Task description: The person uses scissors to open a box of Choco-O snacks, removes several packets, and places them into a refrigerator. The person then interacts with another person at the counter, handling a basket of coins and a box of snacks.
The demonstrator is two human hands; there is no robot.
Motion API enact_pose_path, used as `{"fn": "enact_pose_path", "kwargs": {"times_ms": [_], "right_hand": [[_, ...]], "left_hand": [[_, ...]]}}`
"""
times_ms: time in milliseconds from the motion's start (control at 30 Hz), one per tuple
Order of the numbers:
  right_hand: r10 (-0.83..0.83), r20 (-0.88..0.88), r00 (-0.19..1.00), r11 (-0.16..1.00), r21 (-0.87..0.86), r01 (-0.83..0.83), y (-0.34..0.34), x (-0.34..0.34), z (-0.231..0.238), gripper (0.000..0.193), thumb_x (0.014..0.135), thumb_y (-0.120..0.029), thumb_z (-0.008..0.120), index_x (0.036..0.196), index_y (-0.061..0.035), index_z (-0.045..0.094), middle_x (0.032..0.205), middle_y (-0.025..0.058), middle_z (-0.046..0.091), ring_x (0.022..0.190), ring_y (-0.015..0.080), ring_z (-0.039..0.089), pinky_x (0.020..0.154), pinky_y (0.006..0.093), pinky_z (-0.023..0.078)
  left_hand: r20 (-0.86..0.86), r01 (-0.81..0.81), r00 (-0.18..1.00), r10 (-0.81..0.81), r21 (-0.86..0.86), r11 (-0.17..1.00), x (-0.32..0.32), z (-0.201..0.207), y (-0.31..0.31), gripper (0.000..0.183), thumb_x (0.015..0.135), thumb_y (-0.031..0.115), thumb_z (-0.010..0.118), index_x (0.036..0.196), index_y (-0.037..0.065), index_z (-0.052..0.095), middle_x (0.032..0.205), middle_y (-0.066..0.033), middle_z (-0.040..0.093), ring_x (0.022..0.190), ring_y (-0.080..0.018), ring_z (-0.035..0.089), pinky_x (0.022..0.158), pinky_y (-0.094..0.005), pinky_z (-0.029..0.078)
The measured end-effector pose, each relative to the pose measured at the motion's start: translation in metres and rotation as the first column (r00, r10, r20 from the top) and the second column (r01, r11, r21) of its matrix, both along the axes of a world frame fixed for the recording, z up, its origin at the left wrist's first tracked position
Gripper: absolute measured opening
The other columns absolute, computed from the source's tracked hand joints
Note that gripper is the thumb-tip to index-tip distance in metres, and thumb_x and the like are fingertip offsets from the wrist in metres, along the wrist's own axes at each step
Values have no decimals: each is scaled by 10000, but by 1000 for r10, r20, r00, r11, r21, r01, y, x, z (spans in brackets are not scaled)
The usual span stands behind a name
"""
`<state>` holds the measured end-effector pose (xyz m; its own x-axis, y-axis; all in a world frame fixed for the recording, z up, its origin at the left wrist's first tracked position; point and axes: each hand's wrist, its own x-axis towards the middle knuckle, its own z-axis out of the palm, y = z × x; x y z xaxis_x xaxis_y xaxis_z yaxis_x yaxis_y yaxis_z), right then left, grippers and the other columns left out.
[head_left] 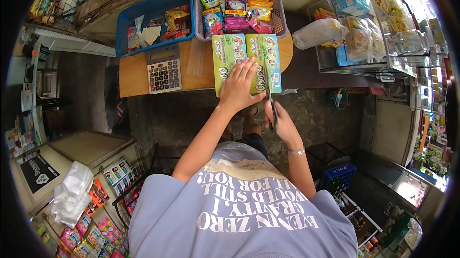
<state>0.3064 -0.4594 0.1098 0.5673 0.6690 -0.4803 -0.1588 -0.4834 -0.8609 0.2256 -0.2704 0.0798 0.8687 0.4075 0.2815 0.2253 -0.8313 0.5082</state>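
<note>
Two green-and-blue cardboard boxes lie side by side at the table's near edge, a left box [229,50] and a right box [263,47]. My left hand [236,85] rests flat over both boxes near their seam, fingers stretched out and thumb pointing right. My right hand [284,125] is closed round the dark handles of a pair of scissors [273,114], just in front of the table edge. The scissor blades point away from me and reach along the right box. Whether they bite into the cardboard I cannot tell.
Behind the boxes stands a lilac basket [286,24] of colourful sachets; left of it is a blue tray [125,18] with packets. A calculator [164,70] lies on the wooden table [133,77]. A clear display case [330,61] with bagged goods stands at the right.
</note>
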Motion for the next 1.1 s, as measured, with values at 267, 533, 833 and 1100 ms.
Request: {"fn": "enact_pose_path", "kwargs": {"times_ms": [267, 533, 833, 1100], "right_hand": [[-64, 719, 692, 879, -287, 381, -45, 72, -38, 501, 821, -442, 862, 909, -25, 599, 874, 153, 713, 813, 345, 699, 701, 423, 533], [-21, 845, 534, 885, -233, 404, -24, 153, -180, 461, 908, -352, 756, 1179, -78, 502, 1149, 171, 649, 971, 420, 659, 805, 511, 539], [-134, 821, 555, 929, 299, -217, 15, 93, -39, 708, 794, -430, 860, 1320, -34, 601, 1331, 207, 574, 1228, 397, 548, 1013, 499, 451], [301, 893, 335, 852, -94, -516, 22, 97, -15, 624, 861, -355, 787, 1366, -50, 583, 1452, 170, 534, 1238, 345, 579, 962, 424, 541]], "left_hand": [[34, 64, 997, -65, 17, 998, 0, 6, -1, 664, 785, 379, 815, 1392, 200, 613, 1511, -68, 523, 1447, -277, 433, 1251, -521, 275], [-21, 258, 966, -257, 68, 964, 9, 20, 5, 349, 793, 249, 817, 1120, 161, 733, 1407, -49, 614, 1368, -276, 520, 1199, -550, 329], [-94, 510, 860, -502, 100, 855, 30, 37, 30, 250, 758, 216, 823, 955, 129, 695, 1196, -29, 677, 1130, -253, 620, 1016, -451, 458], [-16, 534, 837, -548, 249, 808, 34, 29, 27, 249, 753, 189, 790, 945, 94, 663, 1047, -33, 684, 981, -228, 653, 911, -383, 516]]}}
